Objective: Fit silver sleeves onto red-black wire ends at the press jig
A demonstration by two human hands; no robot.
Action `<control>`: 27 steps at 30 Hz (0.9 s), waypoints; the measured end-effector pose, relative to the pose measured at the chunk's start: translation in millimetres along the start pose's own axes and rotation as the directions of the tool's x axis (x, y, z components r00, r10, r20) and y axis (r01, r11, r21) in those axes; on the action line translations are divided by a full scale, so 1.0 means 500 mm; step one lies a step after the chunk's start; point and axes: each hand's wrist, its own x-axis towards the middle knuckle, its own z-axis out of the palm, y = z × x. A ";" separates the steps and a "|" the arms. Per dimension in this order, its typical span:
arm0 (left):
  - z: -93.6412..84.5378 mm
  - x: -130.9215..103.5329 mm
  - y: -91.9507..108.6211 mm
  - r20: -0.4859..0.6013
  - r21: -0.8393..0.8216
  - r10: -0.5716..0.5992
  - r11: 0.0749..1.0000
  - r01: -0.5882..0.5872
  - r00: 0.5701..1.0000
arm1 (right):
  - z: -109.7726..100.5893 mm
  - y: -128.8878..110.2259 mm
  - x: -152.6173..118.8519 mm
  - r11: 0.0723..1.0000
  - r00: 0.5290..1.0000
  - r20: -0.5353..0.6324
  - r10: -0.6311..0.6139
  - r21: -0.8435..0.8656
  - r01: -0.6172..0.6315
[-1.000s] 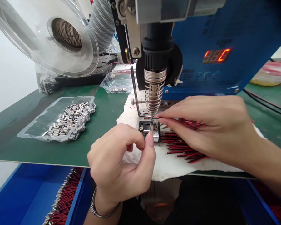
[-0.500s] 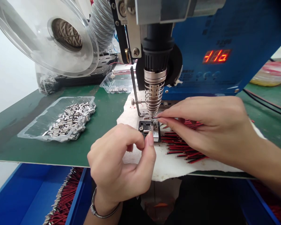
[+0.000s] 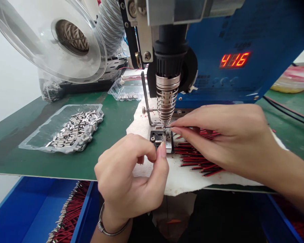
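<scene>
A: Okay, what've we got?
B: Right hand (image 3: 233, 135) has a wire (image 3: 168, 127) pinched, tip just under the iron (image 3: 167, 98). Left hand (image 3: 134, 172) has thumb and finger together by the jig (image 3: 169, 147), can't tell if anything's between.
A: Stuff in the way?
B: Loose wires (image 3: 200, 158) crowd the right hand. Tray (image 3: 44, 131) of caps (image 3: 77, 130) on the tabletop (image 3: 114, 121), off left.
A: Readable text?
B: Display (image 3: 235, 60) says 416. Print (image 3: 242, 45) above it's too blurry.

On the far right, a blue machine (image 3: 273, 37) is glowing with red digits (image 3: 235, 60). Nearer, red and black wires (image 3: 200, 156) are striping white, finely ribbed paper (image 3: 178, 179). On the left, silvery tubes (image 3: 77, 130) are gleaming against the green table (image 3: 116, 123), while a bright blue bin (image 3: 40, 206) is showing at the near left.
</scene>
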 end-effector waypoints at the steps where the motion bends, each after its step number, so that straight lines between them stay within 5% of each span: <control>1: 0.000 0.000 0.000 -0.005 0.029 -0.009 1.000 0.009 1.000 | 0.000 0.000 0.000 1.000 1.000 0.000 -0.002 0.003 0.002; 27: 0.001 -0.002 -0.001 -0.021 0.084 -0.014 0.996 0.016 1.000 | -0.007 -0.006 -0.004 1.000 1.000 -0.004 0.004 -0.002 -0.004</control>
